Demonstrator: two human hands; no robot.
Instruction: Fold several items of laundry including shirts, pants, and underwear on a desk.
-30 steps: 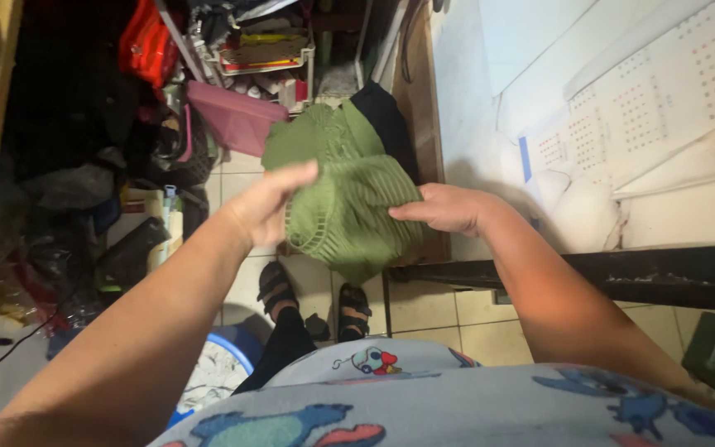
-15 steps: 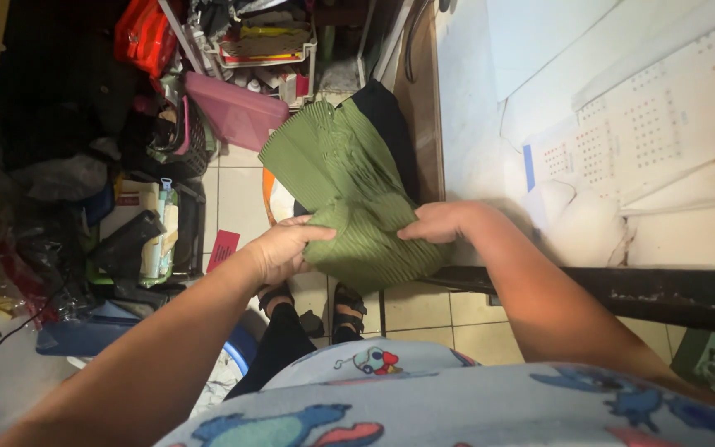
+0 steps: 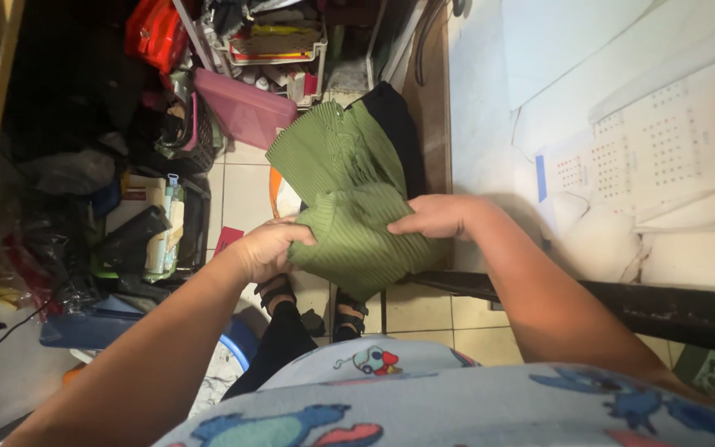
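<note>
- The tiled floor [image 3: 242,194] spreads out below, crowded on the left with clutter: a pink plastic lid [image 3: 242,108], a red bag [image 3: 155,33] and a wire tray of odds and ends [image 3: 279,45].
- A pale wall [image 3: 490,124] runs up the right side with a printed calendar sheet [image 3: 664,149] stuck to it, and a dark metal frame [image 3: 622,302] crosses beneath the right forearm.
- The green ribbed garment [image 3: 349,199] is held up in the air over the floor, in front of the person's body. Its long axis runs away from the person, the far end fanning wide toward the clutter, the near end folded over and hanging down toward the sandalled feet [image 3: 312,302].
- A black cloth [image 3: 395,124] shows behind the garment's far right edge.
- The left hand [image 3: 266,248] has its grip closed on the near left edge of the fold, fingers curled into the fabric.
- The right hand [image 3: 432,217] pinches the fold's right edge, fingers pressed on top.
- Compared with half a second ago, both hands sit a touch higher, and the folded near flap is bunched thicker between them; a second ago the left hand was open and flat against the cloth.
</note>
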